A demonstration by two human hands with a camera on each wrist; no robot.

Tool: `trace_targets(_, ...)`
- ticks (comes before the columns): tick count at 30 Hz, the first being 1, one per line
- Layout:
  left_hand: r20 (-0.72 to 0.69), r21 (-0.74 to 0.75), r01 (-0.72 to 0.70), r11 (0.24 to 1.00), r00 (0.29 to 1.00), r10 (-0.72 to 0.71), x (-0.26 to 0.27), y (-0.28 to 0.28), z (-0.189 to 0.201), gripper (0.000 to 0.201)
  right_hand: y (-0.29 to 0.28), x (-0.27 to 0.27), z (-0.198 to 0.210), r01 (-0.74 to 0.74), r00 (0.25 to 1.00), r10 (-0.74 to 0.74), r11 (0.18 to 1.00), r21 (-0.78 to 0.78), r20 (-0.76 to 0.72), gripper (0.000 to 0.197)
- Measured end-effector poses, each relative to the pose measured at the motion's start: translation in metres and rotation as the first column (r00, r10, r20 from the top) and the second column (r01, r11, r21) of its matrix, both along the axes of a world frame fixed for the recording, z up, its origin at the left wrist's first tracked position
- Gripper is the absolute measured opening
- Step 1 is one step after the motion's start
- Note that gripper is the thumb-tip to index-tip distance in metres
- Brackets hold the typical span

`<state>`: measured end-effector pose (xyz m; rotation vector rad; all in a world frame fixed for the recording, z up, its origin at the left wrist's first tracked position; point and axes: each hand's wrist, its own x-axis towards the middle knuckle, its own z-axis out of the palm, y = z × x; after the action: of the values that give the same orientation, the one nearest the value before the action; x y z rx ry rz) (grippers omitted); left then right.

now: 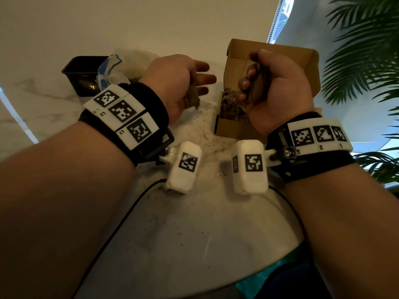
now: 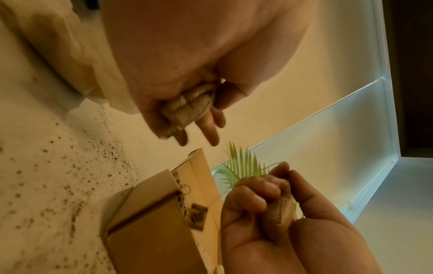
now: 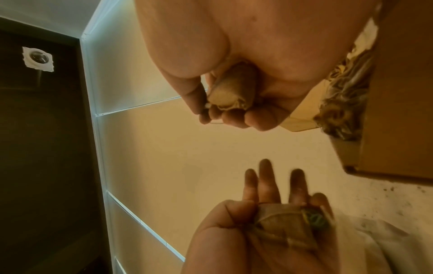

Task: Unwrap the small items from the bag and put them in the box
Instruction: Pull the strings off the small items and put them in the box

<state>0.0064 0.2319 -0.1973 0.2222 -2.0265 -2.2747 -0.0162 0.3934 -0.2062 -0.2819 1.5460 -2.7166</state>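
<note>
My left hand [image 1: 195, 84] hovers over the white table, fingers stretched out, its thumb pinning a crumpled grey-brown wrapper [image 1: 191, 98] against the palm; the right wrist view shows that wrapper [image 3: 281, 228] under the thumb. My right hand [image 1: 251, 83] is held above the open cardboard box [image 1: 232, 130]. Its curled fingers grip a small brown sachet [image 1: 257, 86] with a thin string; the sachet [image 3: 234, 89] shows in its fist. Several unwrapped sachets [image 1: 232, 104] lie in the box. The clear plastic bag [image 1: 112, 69] sits at the back left, behind my left wrist.
A black tub [image 1: 81, 74] stands left of the bag. Dark crumbs [image 1: 205, 134] are scattered on the marble table between my hands and the box. Palm fronds [image 1: 362, 61] hang at the right. Black cables [image 1: 121, 212] run across the near table.
</note>
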Motion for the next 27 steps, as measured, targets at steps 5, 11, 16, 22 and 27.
trace_targets(5,-0.051,-0.078,0.008,0.997,0.999,-0.012,0.0032,0.0041,0.0021,0.04,0.0004,0.0002,-0.002,-0.037,0.998,0.041,0.996,0.075,-0.048,0.016)
trace_targets(11,-0.064,-0.192,0.179,0.965,0.979,-0.194,0.0046,0.0032,-0.0031,0.024,0.0008,0.002,-0.0023,-0.087,0.993,0.097,0.987,0.137,-0.065,0.019)
trace_targets(16,-0.092,-0.25,0.178,0.952,0.974,-0.207,0.0042,0.0033,-0.0041,0.018,0.0009,0.0021,-0.0035,-0.127,0.987,0.14,0.979,0.16,-0.074,0.021)
trace_targets(22,-0.11,-0.294,0.178,0.939,0.97,-0.218,0.0035,0.004,-0.0052,0.016,0.0017,0.0027,-0.0038,-0.179,0.977,0.198,0.963,0.2,-0.08,0.024)
trace_targets(27,-0.2,-0.219,0.047,0.975,0.976,-0.092,0.0016,0.0029,-0.0022,0.007,0.003,0.0015,-0.004,-0.215,0.976,0.219,0.949,0.232,0.009,0.031)
